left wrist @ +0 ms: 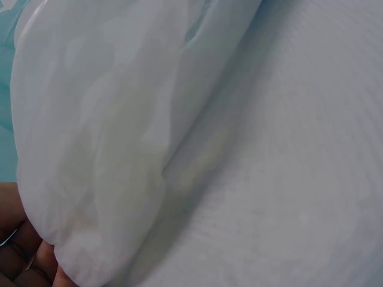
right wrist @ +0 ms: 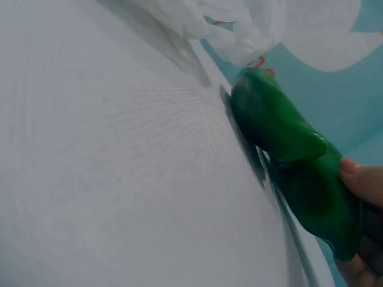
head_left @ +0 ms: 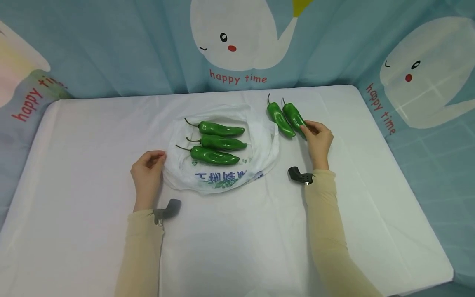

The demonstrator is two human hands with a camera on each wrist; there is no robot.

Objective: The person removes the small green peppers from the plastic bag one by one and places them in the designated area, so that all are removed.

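A white plastic bag (head_left: 178,177) lies spread open on the table, with three green peppers (head_left: 222,143) side by side on it. My left hand (head_left: 147,171) pinches the bag's left edge; in the left wrist view the fingers (left wrist: 45,263) show at its lower corner. Right of the bag lie two more green peppers, stems pointing away. My right hand (head_left: 317,138) grips the right one (head_left: 294,115) near its tip, thumb on one side. The other pepper (head_left: 279,118) lies against it on the left, close to the bag's edge. In the right wrist view, the held pepper (right wrist: 317,197) is partly behind its neighbour.
The white-covered table (head_left: 237,243) has rounded corners. A light blue curtain (head_left: 148,49) with whale prints hangs along its back and right sides. Each wrist carries a small black camera, the left one (head_left: 168,209) near the bag's lower left.
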